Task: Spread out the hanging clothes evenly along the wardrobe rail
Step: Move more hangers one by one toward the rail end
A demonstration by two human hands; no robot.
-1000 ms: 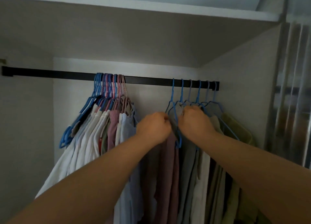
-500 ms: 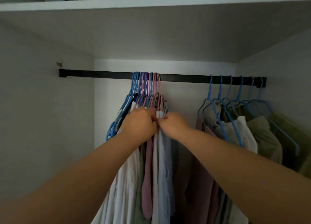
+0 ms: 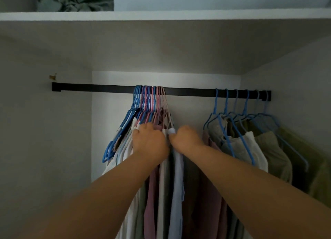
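Both hands have shifted from the spaced hangers [image 3: 238, 113] to the bunched clothes [image 3: 161, 176]; left hand [image 3: 149, 142] and right hand [image 3: 186, 137] fingers are closed on garment tops.

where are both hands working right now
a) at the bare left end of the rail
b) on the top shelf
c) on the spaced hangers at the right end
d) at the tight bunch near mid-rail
d: the left hand and right hand meet at the tight bunch near the middle of the rail.

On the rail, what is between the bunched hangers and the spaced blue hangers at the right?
Nothing: in the head view the black rail is bare between the bunched hangers and the spaced blue hangers.
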